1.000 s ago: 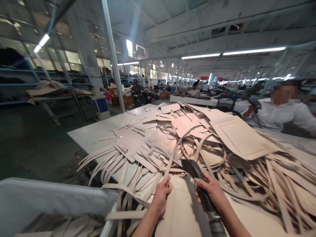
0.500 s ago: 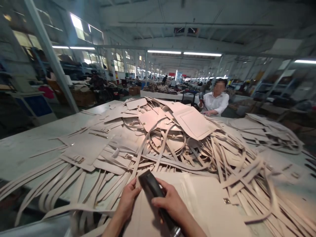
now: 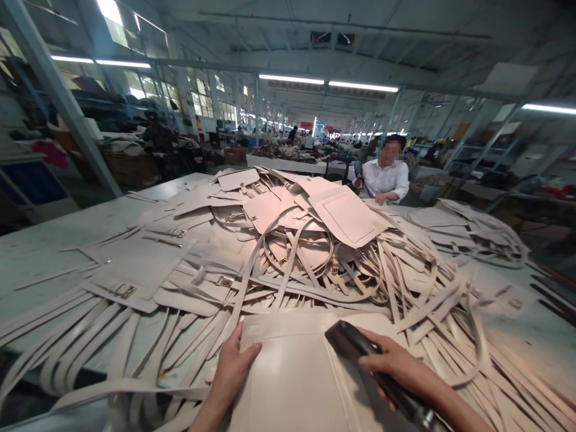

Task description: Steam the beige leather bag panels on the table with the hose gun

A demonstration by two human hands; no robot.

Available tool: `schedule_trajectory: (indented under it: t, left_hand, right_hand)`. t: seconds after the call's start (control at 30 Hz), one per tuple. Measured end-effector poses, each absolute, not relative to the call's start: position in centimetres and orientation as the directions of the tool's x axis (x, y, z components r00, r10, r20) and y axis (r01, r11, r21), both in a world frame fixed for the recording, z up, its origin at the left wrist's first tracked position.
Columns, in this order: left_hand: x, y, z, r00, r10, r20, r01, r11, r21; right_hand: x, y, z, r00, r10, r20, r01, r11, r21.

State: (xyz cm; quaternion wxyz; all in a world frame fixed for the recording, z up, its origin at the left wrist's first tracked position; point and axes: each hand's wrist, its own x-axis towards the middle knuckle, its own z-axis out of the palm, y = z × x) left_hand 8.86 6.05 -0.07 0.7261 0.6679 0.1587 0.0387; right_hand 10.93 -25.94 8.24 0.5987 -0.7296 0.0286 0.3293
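A flat cream leather panel [image 3: 288,375] lies in front of me at the table's near edge. My left hand [image 3: 234,366] presses down on its left edge, thumb on top. A black hand-held tool with a flat nozzle [image 3: 355,345] is gripped in my right hand [image 3: 396,366]; its tip hovers over the panel's right part. Behind lies a big heap of cream bag panels and straps [image 3: 292,252] with small metal buckles.
The heap covers a long grey table [image 3: 58,240]. A person in a white shirt [image 3: 384,180] sits at the far side with a dark tool. Shelves and a steel post [image 3: 63,102] stand at the left; more work tables run far back.
My view has swung right, so the grey bin at the lower left left the picture. My right hand moved the tool rightward across the panel, and my left hand shifted to the panel's left edge.
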Motion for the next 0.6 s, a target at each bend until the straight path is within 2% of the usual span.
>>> schedule_trajectory:
  t: [0.13,0.37,0.43,0.53,0.6]
  left_hand:
    - [8.8,5.9,0.2,0.932,0.3,-0.204,0.174,0.123,0.977]
    - [8.8,5.6,0.8,0.914,0.351,-0.203,0.178,0.104,0.979]
    - [8.9,5.5,0.8,0.905,0.358,-0.228,0.193,0.129,0.973]
    - [9.0,5.5,0.7,0.905,0.339,-0.256,0.209,0.169,0.963]
    - [9.0,5.5,0.6,0.909,0.321,-0.265,0.213,0.189,0.959]
  right_hand:
    - [14.7,-23.5,8.2,0.797,0.376,-0.474,-0.393,-0.273,-0.878]
    - [14.6,-26.4,9.5,0.905,0.213,-0.368,-0.322,-0.222,-0.92]
    - [12.9,-27.6,10.3,0.876,0.251,-0.412,-0.349,-0.261,-0.9]
    - [10.8,-27.6,10.4,0.777,0.383,-0.5,-0.391,-0.329,-0.859]
    - [10.6,-26.7,9.6,0.746,0.433,-0.505,-0.406,-0.306,-0.861]
